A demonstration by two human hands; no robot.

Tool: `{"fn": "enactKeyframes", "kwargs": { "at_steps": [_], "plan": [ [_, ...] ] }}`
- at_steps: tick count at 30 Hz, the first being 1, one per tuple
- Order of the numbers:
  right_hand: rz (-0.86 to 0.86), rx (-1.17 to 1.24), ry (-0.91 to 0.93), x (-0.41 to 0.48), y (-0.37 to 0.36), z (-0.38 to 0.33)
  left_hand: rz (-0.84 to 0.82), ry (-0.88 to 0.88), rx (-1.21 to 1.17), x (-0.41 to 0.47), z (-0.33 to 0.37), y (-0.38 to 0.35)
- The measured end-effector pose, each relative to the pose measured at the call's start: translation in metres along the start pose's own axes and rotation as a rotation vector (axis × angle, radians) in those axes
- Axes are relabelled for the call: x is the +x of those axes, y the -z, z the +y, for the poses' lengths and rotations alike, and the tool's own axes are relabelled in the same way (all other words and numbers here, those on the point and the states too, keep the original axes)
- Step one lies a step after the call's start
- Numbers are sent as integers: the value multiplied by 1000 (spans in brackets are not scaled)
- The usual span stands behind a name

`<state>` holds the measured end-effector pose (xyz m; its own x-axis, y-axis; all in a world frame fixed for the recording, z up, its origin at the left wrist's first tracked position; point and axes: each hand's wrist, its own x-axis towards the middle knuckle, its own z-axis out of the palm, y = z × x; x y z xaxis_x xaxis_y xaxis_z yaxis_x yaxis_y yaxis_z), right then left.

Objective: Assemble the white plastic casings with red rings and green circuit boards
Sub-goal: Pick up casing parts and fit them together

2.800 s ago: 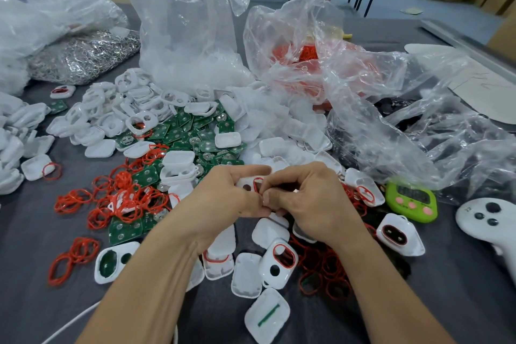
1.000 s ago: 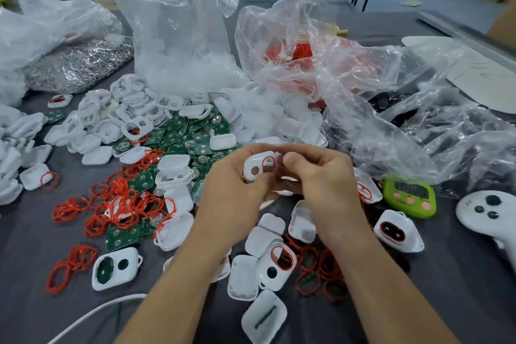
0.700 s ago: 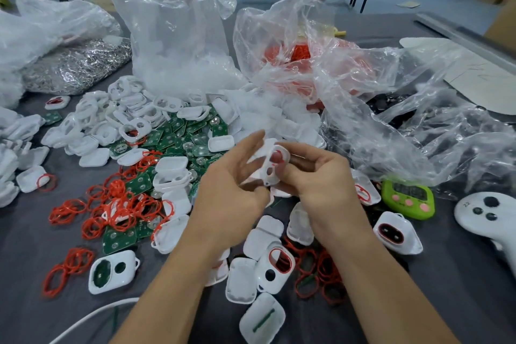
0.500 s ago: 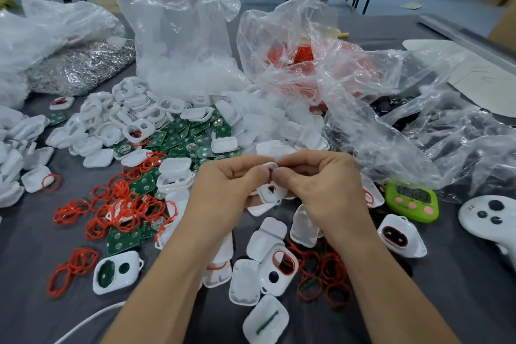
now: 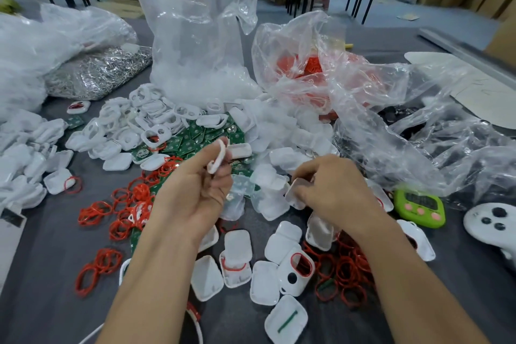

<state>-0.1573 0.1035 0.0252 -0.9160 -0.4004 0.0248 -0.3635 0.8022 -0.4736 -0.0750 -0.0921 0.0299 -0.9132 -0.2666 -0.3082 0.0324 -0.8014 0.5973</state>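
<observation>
clear bag (image 5: 290, 36) holds red rings (image 5: 313, 65)

The left hand (image 5: 195, 190) pinches a white casing (image 5: 217, 158) edge-on above the green boards (image 5: 195, 135); the right hand (image 5: 335, 190), apart from it, grips what seems a second casing (image 5: 296, 193), blurred; red rings (image 5: 131, 204) lie left on the table (image 5: 42, 274); a timer (image 5: 421, 205) sits right.

The white casing (image 5: 217, 156) in the left hand (image 5: 195, 193) is being blurred by motion. The piece (image 5: 296, 193) at the right hand (image 5: 332, 190) is being partly covered by that hand.
</observation>
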Motion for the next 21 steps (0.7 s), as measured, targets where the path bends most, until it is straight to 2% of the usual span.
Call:
{"fn": "enactKeyframes", "kwargs": {
  "at_steps": [4,7,9,12,16,21],
  "plan": [
    [-45,-48,-69,7,11,-1,-161,17,-13,-4,11,6],
    [17,11,-3,11,9,-20,-118,72,-72,-3,18,9],
    [-14,58,61,17,2,-40,-77,71,-119,-3,21,9],
    [-53,74,125,37,-14,-67,2,-4,-22,-1,21,10],
    [-183,-58,205,67,-33,-88,53,-48,75,2,20,12],
    [-214,-267,222,83,-32,-87,21,-40,-14,3,26,14]
  ]
}}
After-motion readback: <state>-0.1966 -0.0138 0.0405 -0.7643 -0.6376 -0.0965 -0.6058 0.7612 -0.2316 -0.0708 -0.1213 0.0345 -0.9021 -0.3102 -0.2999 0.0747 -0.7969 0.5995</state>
